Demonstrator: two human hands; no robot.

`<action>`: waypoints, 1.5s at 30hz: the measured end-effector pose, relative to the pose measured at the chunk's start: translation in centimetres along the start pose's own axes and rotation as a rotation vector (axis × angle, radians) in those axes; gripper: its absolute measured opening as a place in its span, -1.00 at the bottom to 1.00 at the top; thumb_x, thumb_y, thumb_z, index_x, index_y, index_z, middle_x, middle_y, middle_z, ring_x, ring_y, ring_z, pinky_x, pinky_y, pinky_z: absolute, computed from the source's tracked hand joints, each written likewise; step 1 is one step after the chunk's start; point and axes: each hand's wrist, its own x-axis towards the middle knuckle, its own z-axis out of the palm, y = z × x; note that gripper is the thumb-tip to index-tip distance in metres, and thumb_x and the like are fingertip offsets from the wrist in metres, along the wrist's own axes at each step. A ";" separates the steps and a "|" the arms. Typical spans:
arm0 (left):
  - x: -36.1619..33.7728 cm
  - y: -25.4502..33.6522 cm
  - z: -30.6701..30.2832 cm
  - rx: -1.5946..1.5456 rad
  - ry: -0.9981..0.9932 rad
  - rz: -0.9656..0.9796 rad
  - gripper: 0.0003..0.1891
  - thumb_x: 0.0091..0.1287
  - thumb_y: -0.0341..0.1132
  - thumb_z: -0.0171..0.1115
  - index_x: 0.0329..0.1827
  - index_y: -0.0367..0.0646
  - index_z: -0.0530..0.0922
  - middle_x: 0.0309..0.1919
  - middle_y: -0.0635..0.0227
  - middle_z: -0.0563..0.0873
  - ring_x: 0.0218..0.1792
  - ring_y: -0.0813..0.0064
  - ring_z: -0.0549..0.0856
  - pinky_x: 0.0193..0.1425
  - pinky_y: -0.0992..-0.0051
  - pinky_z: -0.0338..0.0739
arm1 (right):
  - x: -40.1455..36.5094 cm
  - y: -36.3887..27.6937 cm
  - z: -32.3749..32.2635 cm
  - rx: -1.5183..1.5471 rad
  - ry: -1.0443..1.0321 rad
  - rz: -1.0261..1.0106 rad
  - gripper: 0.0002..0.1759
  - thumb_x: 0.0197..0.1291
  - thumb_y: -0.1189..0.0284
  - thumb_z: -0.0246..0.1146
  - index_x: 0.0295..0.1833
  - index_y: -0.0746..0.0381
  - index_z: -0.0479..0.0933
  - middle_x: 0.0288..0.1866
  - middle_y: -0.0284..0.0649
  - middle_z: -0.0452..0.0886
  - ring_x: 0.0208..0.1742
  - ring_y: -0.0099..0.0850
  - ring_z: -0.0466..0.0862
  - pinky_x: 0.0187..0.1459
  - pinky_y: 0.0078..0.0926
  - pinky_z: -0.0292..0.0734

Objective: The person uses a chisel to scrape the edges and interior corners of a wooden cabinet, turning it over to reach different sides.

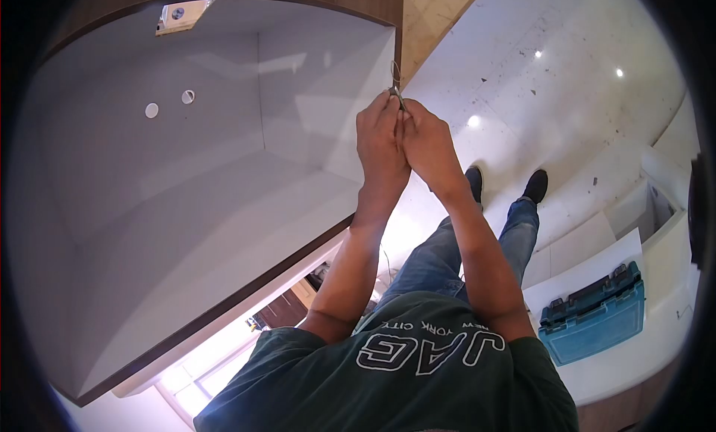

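Far to the left stands a big open cabinet box with white inner panels and a dark brown wooden edge [246, 283]. Two small round holes [151, 110] are in its back panel, and a pale fitting with a metal screw [177, 14] sits at its far corner.

At the cabinet's right front edge, the person's left hand [382, 137] and right hand [429, 145] are raised and pressed side by side. Each grip is narrow, with the fingertips pinched together on a small thin metal piece [395, 89]. It sticks up just above the fingers, right against the brown edge.

Below the hands are blue jeans [440, 257] and black shoes [535, 184] on the glossy white floor [537, 96]. Near right, well apart from the hands, a closed teal plastic tool case [593, 316] lies on a white worktop [656, 342].
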 end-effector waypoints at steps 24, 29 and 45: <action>0.1 -0.9 1.9 -0.069 0.067 -0.108 -0.73 0.57 -0.43 0.24 0.26 -0.22 0.70 0.23 0.20 0.63 0.11 0.14 0.50 0.18 0.21 0.45 | 1.0 -0.4 0.6 -0.081 0.040 0.027 -0.73 0.56 0.35 0.15 0.10 0.33 0.58 -0.22 0.26 0.73 -0.10 0.32 0.72 -0.14 0.11 0.64; 0.7 -0.9 2.1 -0.125 0.085 -0.128 -0.72 0.57 -0.43 0.25 0.27 -0.19 0.71 0.12 0.18 0.61 0.05 0.15 0.50 0.13 0.23 0.44 | 1.8 -0.2 0.6 -0.084 0.054 -0.010 -0.74 0.55 0.35 0.17 0.01 0.37 0.56 -0.24 0.27 0.71 -0.14 0.34 0.71 -0.15 0.12 0.63; 0.4 -0.6 1.6 -0.109 0.032 -0.199 -0.68 0.61 -0.32 0.22 0.33 -0.14 0.71 0.20 0.15 0.59 0.18 0.19 0.49 0.24 0.29 0.46 | 1.6 -0.8 0.1 -0.166 0.024 0.003 -0.71 0.56 0.34 0.12 -0.03 0.40 0.55 -0.25 0.29 0.71 -0.14 0.33 0.72 -0.12 0.14 0.64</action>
